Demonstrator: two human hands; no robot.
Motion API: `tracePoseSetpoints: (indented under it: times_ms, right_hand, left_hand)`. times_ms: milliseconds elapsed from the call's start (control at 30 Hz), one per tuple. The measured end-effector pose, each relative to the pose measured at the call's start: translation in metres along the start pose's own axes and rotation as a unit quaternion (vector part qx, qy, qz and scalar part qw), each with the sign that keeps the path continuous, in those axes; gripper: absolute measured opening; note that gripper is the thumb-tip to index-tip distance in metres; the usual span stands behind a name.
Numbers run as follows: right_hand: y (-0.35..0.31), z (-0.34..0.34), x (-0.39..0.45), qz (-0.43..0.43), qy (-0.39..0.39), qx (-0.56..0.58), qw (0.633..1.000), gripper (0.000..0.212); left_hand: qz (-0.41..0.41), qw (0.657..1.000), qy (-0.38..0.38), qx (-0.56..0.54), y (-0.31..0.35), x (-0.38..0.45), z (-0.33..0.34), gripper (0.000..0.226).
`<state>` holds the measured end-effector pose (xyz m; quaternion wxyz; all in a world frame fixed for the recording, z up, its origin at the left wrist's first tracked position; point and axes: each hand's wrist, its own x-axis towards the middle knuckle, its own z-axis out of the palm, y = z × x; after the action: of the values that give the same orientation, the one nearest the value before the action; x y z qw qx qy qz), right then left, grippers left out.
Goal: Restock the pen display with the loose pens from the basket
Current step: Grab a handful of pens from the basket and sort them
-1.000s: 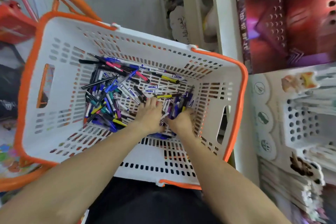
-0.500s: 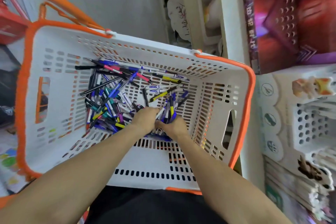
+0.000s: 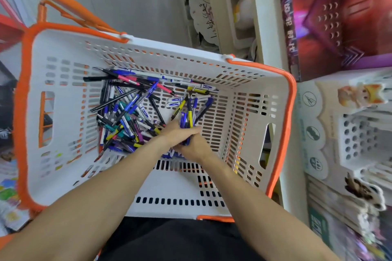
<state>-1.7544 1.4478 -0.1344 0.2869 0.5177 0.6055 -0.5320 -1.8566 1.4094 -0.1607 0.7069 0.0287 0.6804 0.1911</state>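
Both forearms reach forward and converge at the middle. The left hand (image 3: 177, 132) lies over the right hand (image 3: 194, 147), touching it. Fingers of both curl round a bunch of pens (image 3: 187, 117) that fans out beyond them.

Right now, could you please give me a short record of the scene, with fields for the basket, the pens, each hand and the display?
basket: white basket with orange rim, seen from above
loose pens: pile on the basket floor, mostly left of the hands
bundle: bundle of pens, gripped by both hands, tips fanning away from the person
left hand: left hand wrapped round the bundle
right hand: right hand gripping the bundle from below
display: white pen display to the right of the basket, blurred
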Motion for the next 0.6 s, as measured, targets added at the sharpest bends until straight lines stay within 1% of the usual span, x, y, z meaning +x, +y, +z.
tracePoseSetpoints:
  times_ms: [67,133,167,200,233,300,333,400,433,500,533,567,600]
  right_hand:
    - [-0.001,-0.003,-0.009,-0.012,-0.019,-0.031,0.999,0.039]
    - [0.001,-0.006,-0.014,-0.026,-0.029,-0.042,0.998,0.044]
    - [0.004,-0.008,-0.015,-0.028,-0.03,-0.04,0.998,0.048]
    - [0.006,-0.01,-0.016,-0.028,-0.028,-0.032,0.999,0.051]
    - [0.008,-0.013,-0.016,-0.022,-0.027,-0.011,0.999,0.052]
    - [0.01,-0.021,-0.017,-0.006,-0.019,0.049,0.999,0.048]
    - [0.011,-0.025,-0.018,-0.001,-0.018,0.079,0.997,0.044]
    - [0.012,-0.03,-0.019,0.005,-0.014,0.114,0.993,0.041]
    - [0.012,-0.032,-0.019,0.006,-0.009,0.118,0.993,0.039]
    - [0.009,-0.036,-0.02,-0.001,-0.009,0.127,0.992,0.034]
    - [0.006,-0.037,-0.021,-0.008,-0.01,0.135,0.991,0.034]
    - [0.004,-0.038,-0.021,-0.015,-0.007,0.14,0.99,0.036]
    - [0.002,-0.04,-0.022,-0.023,0.004,0.149,0.989,0.036]
  left_hand:
    - [0.005,0.999,0.036,-0.028,-0.003,0.0,0.005,0.057]
    - [-0.001,0.997,0.062,-0.054,-0.004,0.0,0.008,0.038]
    - [-0.002,0.995,0.073,-0.064,-0.003,-0.002,0.008,0.034]
    - [-0.006,0.994,0.08,-0.069,-0.001,-0.005,0.006,0.037]
    - [-0.008,0.994,0.087,-0.067,0.0,-0.008,0.004,0.046]
    - [-0.018,0.995,0.097,-0.03,0.001,-0.014,0.0,0.074]
    - [-0.017,0.995,0.099,-0.007,0.0,-0.016,-0.002,0.084]
    - [-0.002,0.995,0.1,0.025,0.001,-0.026,-0.003,0.089]
    - [0.002,0.994,0.102,0.034,0.0,-0.029,-0.003,0.082]
    - [0.023,0.992,0.12,0.038,0.002,-0.036,-0.003,0.047]
    - [0.042,0.991,0.127,0.03,0.004,-0.044,-0.003,0.036]
    - [0.064,0.988,0.135,0.024,0.005,-0.051,-0.002,0.034]
    - [0.089,0.985,0.146,0.033,0.005,-0.054,-0.001,0.039]
